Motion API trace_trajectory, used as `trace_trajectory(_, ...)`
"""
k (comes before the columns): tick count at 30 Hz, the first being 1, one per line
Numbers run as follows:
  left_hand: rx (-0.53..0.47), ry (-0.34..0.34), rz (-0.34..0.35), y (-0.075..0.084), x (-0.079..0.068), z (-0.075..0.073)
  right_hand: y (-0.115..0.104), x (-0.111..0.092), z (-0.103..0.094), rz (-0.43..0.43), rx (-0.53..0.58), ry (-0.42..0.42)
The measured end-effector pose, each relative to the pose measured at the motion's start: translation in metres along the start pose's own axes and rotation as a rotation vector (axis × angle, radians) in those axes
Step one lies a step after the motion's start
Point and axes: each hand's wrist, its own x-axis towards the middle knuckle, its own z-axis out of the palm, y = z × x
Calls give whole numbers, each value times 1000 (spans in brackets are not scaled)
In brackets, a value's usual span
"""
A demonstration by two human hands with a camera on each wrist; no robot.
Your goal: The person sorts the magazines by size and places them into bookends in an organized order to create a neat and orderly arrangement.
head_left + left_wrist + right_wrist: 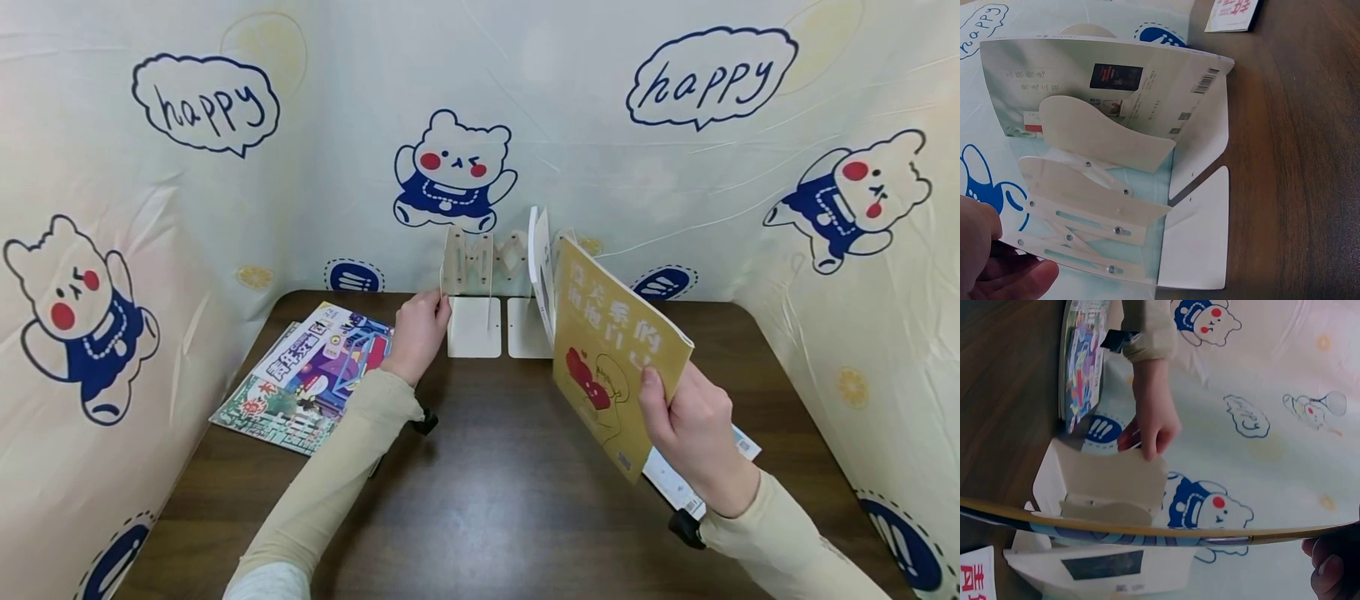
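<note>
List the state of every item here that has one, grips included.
Left grip: holding the rack's left end panel.
Right grip: holding the yellow magazine.
Yellow magazine: closed, tilted, held above the table.
Rack: standing, folding back spread.
White magazine: standing in the rack.
Magazines at left: overlapping, lying flat, closed.
Magazine at right: lying flat, partly hidden.

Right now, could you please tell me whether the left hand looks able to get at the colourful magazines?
Probably yes: the colourful magazines lie close beside the left hand with nothing seen between, though it would first have to let go of the bookend.
</note>
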Motion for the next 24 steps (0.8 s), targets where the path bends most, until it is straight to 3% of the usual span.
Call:
trace_trajectory(5, 3, 1, 4, 1, 0, -1, -10, 9, 13, -51, 63, 15)
trace_trajectory(13, -8, -20, -17, 1, 0, -2, -24, 17, 39, -119, 71, -5)
trace_trajectory(24, -14, -19, -20, 0, 1, -1, -30, 21, 78, -97, 60, -46)
